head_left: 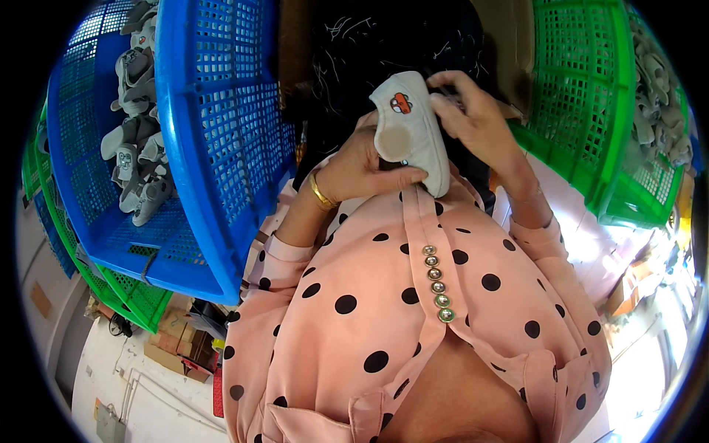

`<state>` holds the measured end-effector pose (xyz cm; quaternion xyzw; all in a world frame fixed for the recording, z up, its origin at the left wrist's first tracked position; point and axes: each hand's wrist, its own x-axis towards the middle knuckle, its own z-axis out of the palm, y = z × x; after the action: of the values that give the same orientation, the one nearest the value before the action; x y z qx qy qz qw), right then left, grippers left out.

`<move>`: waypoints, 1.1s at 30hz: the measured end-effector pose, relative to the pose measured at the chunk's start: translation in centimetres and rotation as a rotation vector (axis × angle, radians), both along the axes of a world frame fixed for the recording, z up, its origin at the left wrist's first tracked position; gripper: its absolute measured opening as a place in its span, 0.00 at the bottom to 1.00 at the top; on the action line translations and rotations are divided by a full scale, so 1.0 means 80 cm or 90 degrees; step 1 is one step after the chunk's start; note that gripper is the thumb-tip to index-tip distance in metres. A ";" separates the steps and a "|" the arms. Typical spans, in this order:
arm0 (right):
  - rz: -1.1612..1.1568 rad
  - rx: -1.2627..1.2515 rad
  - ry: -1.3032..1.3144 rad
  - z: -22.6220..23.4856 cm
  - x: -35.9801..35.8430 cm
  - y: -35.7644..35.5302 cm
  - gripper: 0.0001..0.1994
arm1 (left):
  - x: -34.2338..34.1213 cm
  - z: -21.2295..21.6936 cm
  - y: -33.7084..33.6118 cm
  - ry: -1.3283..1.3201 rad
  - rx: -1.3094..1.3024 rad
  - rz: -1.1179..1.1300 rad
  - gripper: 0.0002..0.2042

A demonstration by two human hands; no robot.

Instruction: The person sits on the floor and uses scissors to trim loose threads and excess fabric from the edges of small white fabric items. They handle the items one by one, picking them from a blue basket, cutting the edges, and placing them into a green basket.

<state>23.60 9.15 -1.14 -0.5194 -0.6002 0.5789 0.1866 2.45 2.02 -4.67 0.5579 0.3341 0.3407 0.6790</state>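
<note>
A small off-white child's shoe (422, 148) is in my left hand (360, 166), tilted up in front of my chest. My thumb lies across its lower end, and the other fingers are partly hidden behind it. The upper carries an orange car patch and a round beige patch, with the pale sole along its right edge. Beside that edge is my right hand (476, 122), its fingers bent and slightly blurred. A dark gap shows between its thumb and index finger, and I see nothing held there. Whether its fingertips touch the shoe I cannot tell.
At the left stands a blue plastic basket (171, 148) with several small shoes (136, 159) in it. A green basket (583, 96) rises at the right, near more grey shoes (653, 96). Loose pale threads lie on dark cloth (399, 37) beyond my hands.
</note>
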 end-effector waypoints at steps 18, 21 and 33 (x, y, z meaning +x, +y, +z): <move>-0.052 0.120 0.041 -0.054 0.001 -0.046 0.18 | 0.016 0.038 0.032 0.536 0.493 0.181 0.10; -0.047 0.064 0.023 -0.037 0.013 -0.040 0.18 | 0.016 0.030 0.037 0.529 0.505 0.160 0.09; 0.288 0.426 -0.460 0.008 0.046 -0.021 0.22 | 0.031 0.012 0.044 0.568 0.503 0.123 0.05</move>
<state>27.30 7.46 -0.47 -0.4552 -0.8747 0.1662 -0.0056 4.92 5.57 -3.68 0.8241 0.4840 0.2324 0.1805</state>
